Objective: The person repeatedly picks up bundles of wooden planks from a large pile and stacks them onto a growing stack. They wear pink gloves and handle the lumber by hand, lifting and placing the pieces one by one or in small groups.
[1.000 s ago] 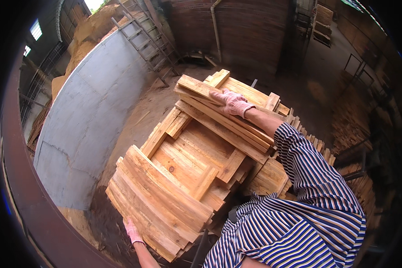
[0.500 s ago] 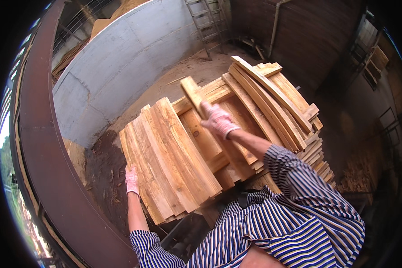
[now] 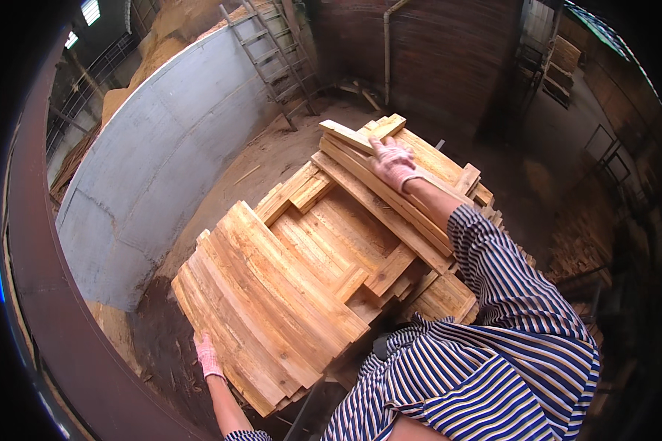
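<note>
My left hand [image 3: 208,356], in a pink and white glove, lies against the outer left edge of a layer of long wooden boards [image 3: 268,301], fingers extended. My right hand [image 3: 393,165], gloved the same way, is closed over the upper part of a narrow wooden board [image 3: 349,137] on the right-hand pile. Its fingertips are partly hidden by the hand. Between the two groups of boards is a recess, with a short wooden block [image 3: 311,192] at its far end and another short piece [image 3: 390,270] at its near end.
A curved grey wall [image 3: 162,154] stands beyond the stack on the left, with a ladder [image 3: 271,62] leaning near its far end. A brown steel beam [image 3: 44,294] runs down the left side. Loose wood [image 3: 581,239] lies at the right.
My right hand has let go of the short wooden block, which now lies at the recess's far end, and has moved right onto the narrow board. My left hand remains at the stack's left edge.
</note>
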The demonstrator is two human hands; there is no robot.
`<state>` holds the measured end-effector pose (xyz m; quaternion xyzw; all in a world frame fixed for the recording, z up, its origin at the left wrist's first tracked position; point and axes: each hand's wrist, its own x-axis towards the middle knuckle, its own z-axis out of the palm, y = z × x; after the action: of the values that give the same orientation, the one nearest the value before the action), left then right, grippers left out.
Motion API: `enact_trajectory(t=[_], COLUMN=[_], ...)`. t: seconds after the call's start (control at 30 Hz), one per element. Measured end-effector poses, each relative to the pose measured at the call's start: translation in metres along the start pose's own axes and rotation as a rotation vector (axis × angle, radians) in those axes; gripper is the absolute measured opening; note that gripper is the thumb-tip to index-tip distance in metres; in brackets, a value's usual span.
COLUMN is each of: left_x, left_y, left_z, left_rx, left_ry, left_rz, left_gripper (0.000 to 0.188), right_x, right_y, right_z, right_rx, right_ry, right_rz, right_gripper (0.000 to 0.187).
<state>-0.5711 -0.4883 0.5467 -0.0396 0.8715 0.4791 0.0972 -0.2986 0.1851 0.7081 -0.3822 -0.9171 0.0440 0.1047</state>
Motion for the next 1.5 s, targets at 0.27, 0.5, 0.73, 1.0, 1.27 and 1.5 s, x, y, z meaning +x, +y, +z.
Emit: enact_trajectory(t=[0.27,0.5,0.73,1.0,1.27,1.5], left_x=[-0.005,-0.014,-0.017,-0.025,-0.028,-0.008], left_y=[-0.007,0.018,0.003,0.019,0.029,0.021], left_z=[0.005,0.012,-0.020,0.002,-0.003,-0.008], left_rx=[-0.032,-0.176,-0.222,-0.236,-0.123,0.053], left_ry=[-0.103,-0.102,-0.081,-0.130,-0.086,-0.068], left_rz=[0.077,0.003,0.010,-0.047,-0.131,-0.244], left_gripper=[0.069,0.061,0.061,0.058,0.058,0.065], right_x=[0.026,0.016,-0.045,-0.047,-0.030,-0.059], right_y=[0.124,0.104,0.005,0.009,0.022,-0.038], right_z=[-0.018,0.015,-0.025,-0.018,-0.015,-0.056], right_rx=[0.394,0.240,0.116,0.095,0.281,0.237], right_ry=[-0.047,-0.032,-0.324,-0.380,-0.372,-0.291], right_rz=[0.142,-0.059,0.011,0.087,0.055,0.013], right_gripper=[0.065,0.056,0.058,0.074,0.078,0.079])
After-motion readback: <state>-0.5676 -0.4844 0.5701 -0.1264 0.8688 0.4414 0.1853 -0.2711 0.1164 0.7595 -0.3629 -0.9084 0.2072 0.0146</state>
